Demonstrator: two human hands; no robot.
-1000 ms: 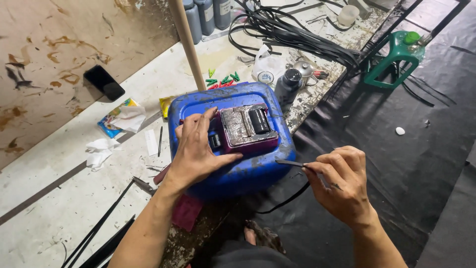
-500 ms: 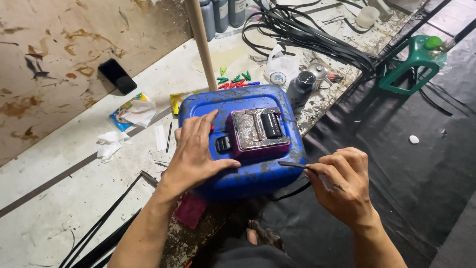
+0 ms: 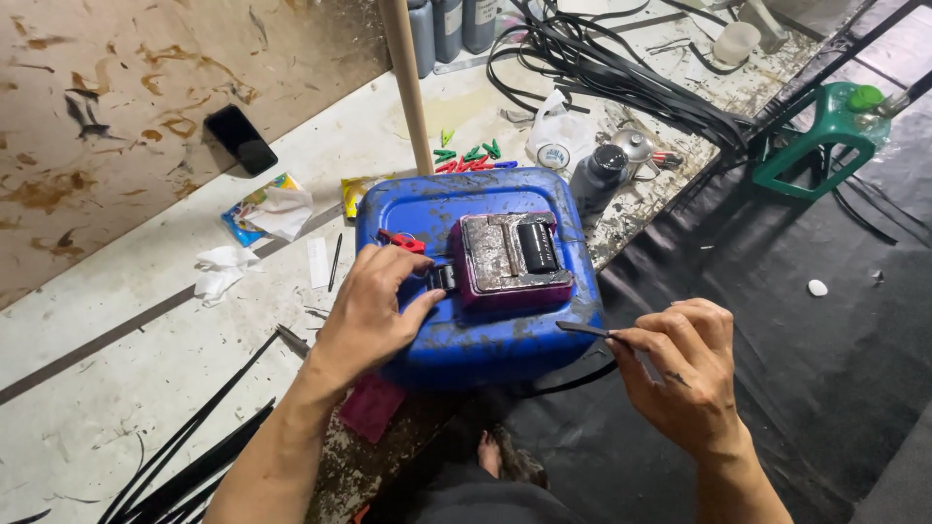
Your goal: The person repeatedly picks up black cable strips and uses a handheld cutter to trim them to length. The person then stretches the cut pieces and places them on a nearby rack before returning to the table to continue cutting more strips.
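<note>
While the left hand (image 3: 374, 301) rests palm-down on the top of the blue plastic drum (image 3: 481, 281), its fingers are loosely spread and the fingertips touch the small clip at the left edge of the magenta-framed device (image 3: 512, 257), which sits flat on the drum, just beyond the fingertips. The black roller (image 3: 536, 246) lies seated in the right half of that device. The right hand (image 3: 680, 374) is held off the near right corner of the drum, thumb and fingers pinched on a thin black strip (image 3: 585, 330) whose free end points toward the device without touching it. Judged from this arrangement, the device is positioned and steadied, and the strip is gripped and aligned; insertion of the strip under the roller appears not yet begun. More black strips (image 3: 194, 456) lie on the floor, left of the left forearm.
</note>
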